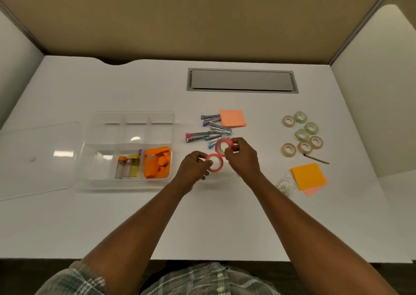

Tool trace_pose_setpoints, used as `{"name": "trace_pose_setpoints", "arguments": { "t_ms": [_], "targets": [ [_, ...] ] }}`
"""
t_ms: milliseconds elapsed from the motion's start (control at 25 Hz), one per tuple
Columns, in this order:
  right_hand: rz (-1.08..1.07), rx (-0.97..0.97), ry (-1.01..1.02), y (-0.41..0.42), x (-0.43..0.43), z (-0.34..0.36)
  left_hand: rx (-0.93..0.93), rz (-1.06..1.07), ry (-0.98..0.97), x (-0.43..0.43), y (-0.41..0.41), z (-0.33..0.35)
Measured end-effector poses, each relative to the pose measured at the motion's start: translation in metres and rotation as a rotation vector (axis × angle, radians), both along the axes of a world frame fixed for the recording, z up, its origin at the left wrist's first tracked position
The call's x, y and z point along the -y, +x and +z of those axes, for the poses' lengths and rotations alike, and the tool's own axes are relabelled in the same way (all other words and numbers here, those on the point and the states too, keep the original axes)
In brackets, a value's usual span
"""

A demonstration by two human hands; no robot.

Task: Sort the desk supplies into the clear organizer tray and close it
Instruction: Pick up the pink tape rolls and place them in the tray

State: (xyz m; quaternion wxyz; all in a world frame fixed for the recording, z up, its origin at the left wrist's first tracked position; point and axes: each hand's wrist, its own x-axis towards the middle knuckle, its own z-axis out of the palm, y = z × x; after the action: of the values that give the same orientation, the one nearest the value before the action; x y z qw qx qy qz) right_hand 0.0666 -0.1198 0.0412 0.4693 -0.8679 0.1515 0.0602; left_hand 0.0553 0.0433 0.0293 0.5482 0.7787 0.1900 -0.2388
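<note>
The clear organizer tray [132, 123] sits at the left of the desk, with its lid [38, 157] swung open further left. Its front compartments hold small vials [128, 165] and orange sticky notes [157, 163]. My left hand [193, 167] holds a red tape roll [215, 163] just right of the tray. My right hand [242, 156] holds a second red tape roll [221, 147] a little higher, close to the first. Behind my hands lie several small staplers [213, 130].
A pink sticky pad [233, 118] lies behind the staplers. Several clear tape rolls [302, 134] are at the right, with a pen [316, 159], an orange sticky pad [308, 176] and a small clear bag [286, 184] in front of them. A grey cable hatch [242, 80] is at the back.
</note>
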Motion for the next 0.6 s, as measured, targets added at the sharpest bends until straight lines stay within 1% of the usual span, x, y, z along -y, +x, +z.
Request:
{"name": "trace_pose_setpoints", "arguments": {
  "t_ms": [240,360,440,600],
  "targets": [
    [-0.040,-0.121,0.326,0.014,-0.084,0.009,0.081,0.192,-0.133,-0.088,-0.004,0.012],
    [0.006,-0.145,0.379,0.024,-0.125,0.013,0.103,0.278,-0.182,-0.130,0.004,0.018],
    [0.041,-0.156,0.362,0.032,-0.148,0.017,0.127,0.274,-0.118,-0.150,0.012,0.019],
    [0.063,-0.197,0.293,0.049,-0.179,0.019,0.202,0.203,0.105,-0.169,0.039,0.017]
  ]
}}
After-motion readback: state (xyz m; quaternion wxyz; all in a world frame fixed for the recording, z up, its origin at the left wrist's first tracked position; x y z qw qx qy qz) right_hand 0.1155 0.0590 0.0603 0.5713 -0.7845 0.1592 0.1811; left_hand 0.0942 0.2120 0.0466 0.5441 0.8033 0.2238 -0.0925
